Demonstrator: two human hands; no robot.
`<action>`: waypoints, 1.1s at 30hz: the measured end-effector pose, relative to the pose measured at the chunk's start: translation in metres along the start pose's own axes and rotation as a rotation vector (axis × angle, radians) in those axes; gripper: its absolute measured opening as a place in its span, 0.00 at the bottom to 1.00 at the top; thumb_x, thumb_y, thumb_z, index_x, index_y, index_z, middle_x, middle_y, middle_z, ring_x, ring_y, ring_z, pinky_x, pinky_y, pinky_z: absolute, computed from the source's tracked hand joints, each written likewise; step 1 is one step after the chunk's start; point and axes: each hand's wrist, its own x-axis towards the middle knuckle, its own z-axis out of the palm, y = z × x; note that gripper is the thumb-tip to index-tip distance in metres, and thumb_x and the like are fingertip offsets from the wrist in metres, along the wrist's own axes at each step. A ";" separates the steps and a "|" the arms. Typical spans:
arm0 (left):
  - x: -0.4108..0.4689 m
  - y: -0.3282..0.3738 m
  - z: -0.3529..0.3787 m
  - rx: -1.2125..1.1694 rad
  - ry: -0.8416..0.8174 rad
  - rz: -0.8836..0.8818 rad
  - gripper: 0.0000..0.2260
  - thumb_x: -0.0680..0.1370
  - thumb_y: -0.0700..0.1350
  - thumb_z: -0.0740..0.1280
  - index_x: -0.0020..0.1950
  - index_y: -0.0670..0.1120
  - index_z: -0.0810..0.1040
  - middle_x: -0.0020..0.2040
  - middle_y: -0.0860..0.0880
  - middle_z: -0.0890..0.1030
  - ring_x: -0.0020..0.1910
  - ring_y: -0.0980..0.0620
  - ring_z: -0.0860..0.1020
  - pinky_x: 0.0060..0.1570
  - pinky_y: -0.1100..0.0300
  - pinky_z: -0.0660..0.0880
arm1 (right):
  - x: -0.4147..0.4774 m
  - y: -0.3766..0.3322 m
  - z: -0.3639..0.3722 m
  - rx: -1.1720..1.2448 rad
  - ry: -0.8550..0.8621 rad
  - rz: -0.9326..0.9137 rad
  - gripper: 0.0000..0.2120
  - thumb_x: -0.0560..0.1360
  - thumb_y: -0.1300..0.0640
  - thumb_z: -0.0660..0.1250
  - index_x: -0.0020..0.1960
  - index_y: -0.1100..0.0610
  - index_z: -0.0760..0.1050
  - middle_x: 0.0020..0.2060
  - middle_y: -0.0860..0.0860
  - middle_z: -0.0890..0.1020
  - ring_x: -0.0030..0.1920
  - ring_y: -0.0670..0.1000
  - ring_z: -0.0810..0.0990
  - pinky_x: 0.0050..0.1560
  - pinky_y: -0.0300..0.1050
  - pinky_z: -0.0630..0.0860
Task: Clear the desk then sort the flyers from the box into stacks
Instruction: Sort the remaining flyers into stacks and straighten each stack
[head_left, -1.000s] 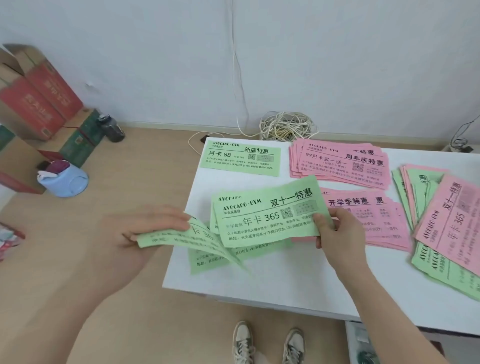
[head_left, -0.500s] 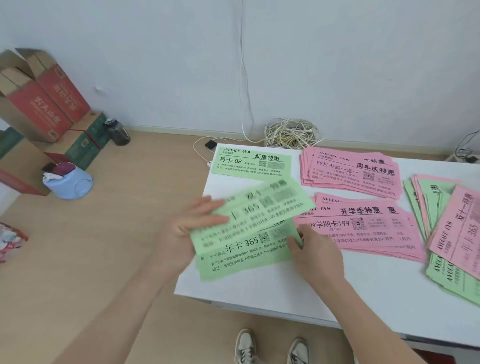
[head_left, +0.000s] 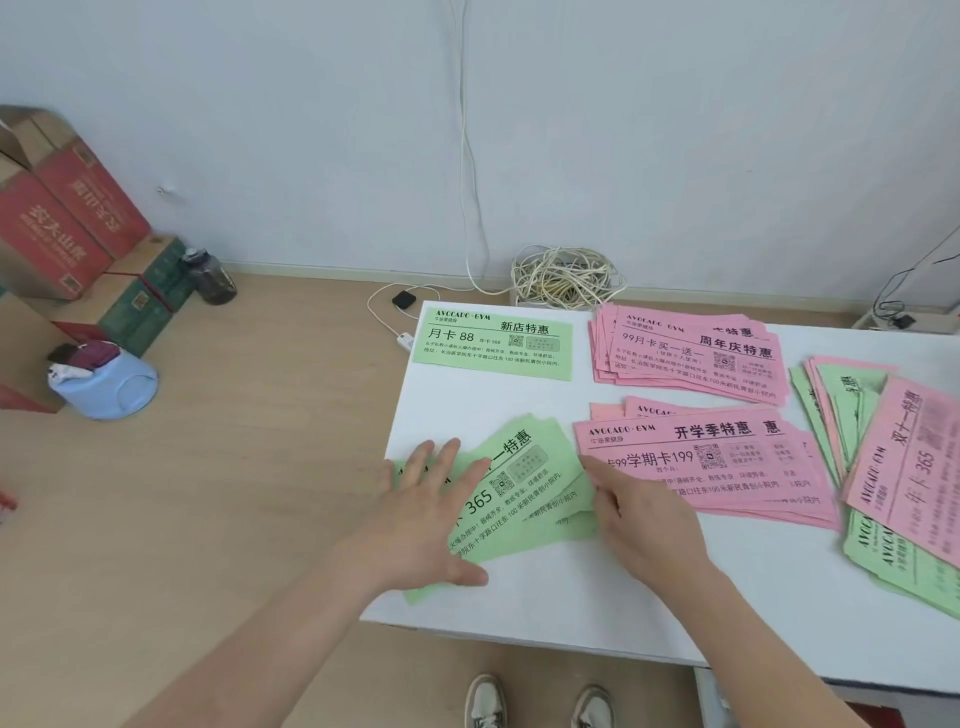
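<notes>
A small pile of green flyers (head_left: 524, 483) lies skewed at the near left corner of the white desk (head_left: 597, 587). My left hand (head_left: 426, 512) rests flat on its left part, fingers straight and spread. My right hand (head_left: 639, 512) touches the pile's right edge with straight fingers. A single green flyer (head_left: 493, 343) lies at the far left. Two pink stacks lie further right: a far pink stack (head_left: 691, 353) and a near pink stack (head_left: 711, 457). A mixed pink and green heap (head_left: 893, 467) covers the desk's right side.
Cardboard boxes (head_left: 62, 218) stand on the wooden floor at the left, with a blue container (head_left: 104, 384) and a dark bottle (head_left: 210, 275) near them. A coil of cable (head_left: 566, 275) lies against the wall behind the desk. My shoes (head_left: 535, 701) show below the desk's front edge.
Both hands held green flyers in the air a second ago. They laid them on the green pile, and my left hand has flattened on top while my right has let go.
</notes>
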 end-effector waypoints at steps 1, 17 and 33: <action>0.000 -0.002 0.002 0.023 0.038 -0.009 0.47 0.69 0.68 0.65 0.76 0.59 0.37 0.77 0.53 0.37 0.76 0.49 0.37 0.73 0.40 0.45 | 0.000 0.000 0.000 -0.040 -0.007 -0.001 0.20 0.80 0.51 0.51 0.70 0.38 0.65 0.48 0.48 0.83 0.49 0.54 0.79 0.42 0.45 0.73; 0.056 -0.037 -0.044 0.096 0.124 0.004 0.44 0.69 0.63 0.66 0.76 0.60 0.41 0.78 0.52 0.47 0.75 0.46 0.48 0.70 0.35 0.49 | 0.008 -0.013 -0.001 -0.091 0.119 -0.080 0.29 0.75 0.46 0.66 0.74 0.49 0.62 0.56 0.52 0.72 0.56 0.54 0.74 0.47 0.47 0.74; 0.076 -0.024 -0.061 0.165 0.037 0.104 0.39 0.70 0.56 0.65 0.74 0.67 0.44 0.78 0.58 0.44 0.75 0.48 0.47 0.70 0.35 0.47 | 0.036 -0.035 0.011 -0.046 0.067 -0.092 0.32 0.73 0.68 0.61 0.74 0.53 0.60 0.67 0.55 0.68 0.61 0.58 0.73 0.54 0.48 0.72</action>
